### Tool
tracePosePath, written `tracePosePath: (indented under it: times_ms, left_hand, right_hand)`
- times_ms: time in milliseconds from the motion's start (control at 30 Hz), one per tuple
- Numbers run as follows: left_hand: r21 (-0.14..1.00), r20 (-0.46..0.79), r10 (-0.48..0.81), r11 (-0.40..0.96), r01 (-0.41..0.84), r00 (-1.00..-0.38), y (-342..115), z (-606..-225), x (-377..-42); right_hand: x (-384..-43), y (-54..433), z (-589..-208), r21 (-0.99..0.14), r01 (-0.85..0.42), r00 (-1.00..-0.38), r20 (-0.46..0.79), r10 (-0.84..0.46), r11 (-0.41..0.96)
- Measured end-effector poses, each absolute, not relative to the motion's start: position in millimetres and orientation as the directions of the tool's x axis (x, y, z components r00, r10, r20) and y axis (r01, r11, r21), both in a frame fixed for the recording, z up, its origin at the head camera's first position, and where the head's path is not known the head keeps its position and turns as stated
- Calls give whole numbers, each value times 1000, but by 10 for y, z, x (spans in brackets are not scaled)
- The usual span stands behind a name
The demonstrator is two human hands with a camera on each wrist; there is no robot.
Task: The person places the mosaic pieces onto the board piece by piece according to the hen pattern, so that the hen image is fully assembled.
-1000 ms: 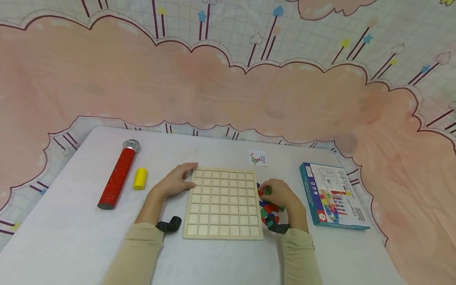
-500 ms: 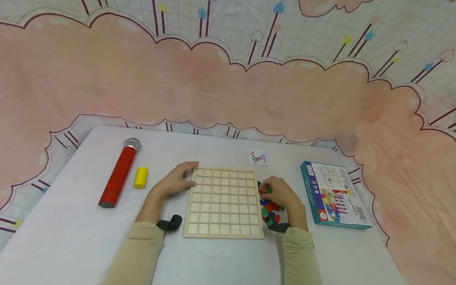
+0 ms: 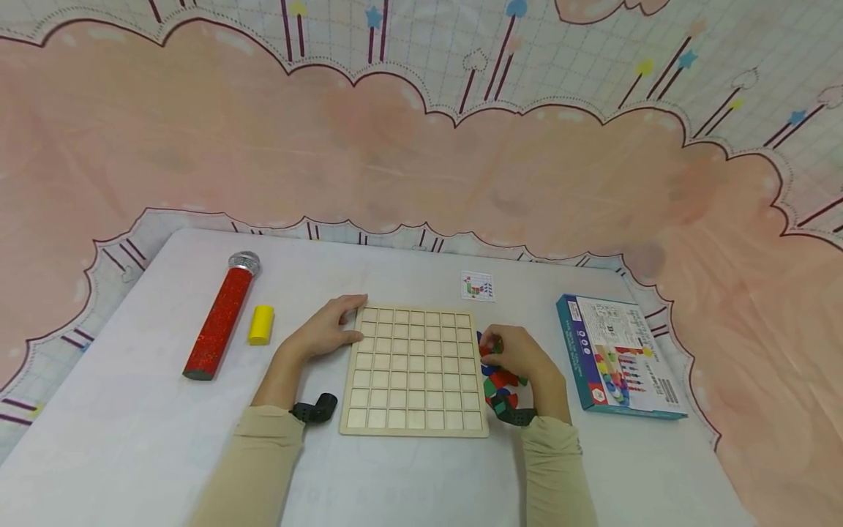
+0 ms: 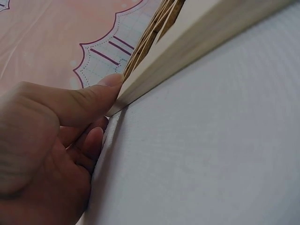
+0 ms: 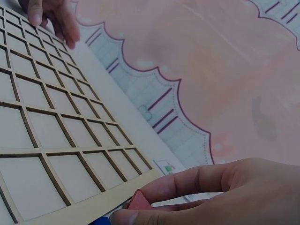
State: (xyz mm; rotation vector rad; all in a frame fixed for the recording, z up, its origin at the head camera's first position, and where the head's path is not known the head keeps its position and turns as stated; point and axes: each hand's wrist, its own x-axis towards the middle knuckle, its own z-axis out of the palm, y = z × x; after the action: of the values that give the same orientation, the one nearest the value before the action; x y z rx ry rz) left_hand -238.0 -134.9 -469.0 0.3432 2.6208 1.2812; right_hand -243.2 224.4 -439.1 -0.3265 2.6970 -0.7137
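In the head view, my left hand (image 3: 324,327) holds the far left corner of a square wooden grid board (image 3: 415,430), its thumb at the left edge and a finger at the corner. The left wrist view shows that thumb (image 4: 84,101) right at the board's edge, with the other fingers curled below. My right hand (image 3: 522,353) is over a heap of red, blue and green pieces (image 3: 503,379) beside the board's right edge. Thumb and forefinger pinch a red piece (image 5: 139,201) with a pointed top, and a blue piece (image 5: 101,221) shows beneath.
Behind the board lies a small card (image 3: 477,286) with a coloured bird pattern. A blue-edged box (image 3: 622,357) lies at the right. A red microphone (image 3: 220,318) and a yellow cylinder (image 3: 261,325) lie at the left on the white table (image 3: 388,483).
The whole head view has shifted slightly upward. Both hands keep nearly the same places, the left at the board's corner and the right at the heap of pieces.
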Motion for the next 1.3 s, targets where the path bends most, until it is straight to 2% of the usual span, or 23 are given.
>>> tracePosePath:
  times_ms: [533,833,1300]
  left_hand:
    - [806,-82,305,581,117,-949,-1346,-4672,-2369]
    - [786,-83,295,606,119,-952,-1360,-4670,-2389]
    - [798,-81,288,592,111,-954,-1373,-4672,-2380]
  right_hand:
    - [-2443,2271,-4407,-531,-156,-932,-200,-303,833]
    - [-2474,2203,-4387,-562,-192,-948,-107,-301,805]
    - [-2581,1674,-4339,-574,-397,-889,49,-455,716]
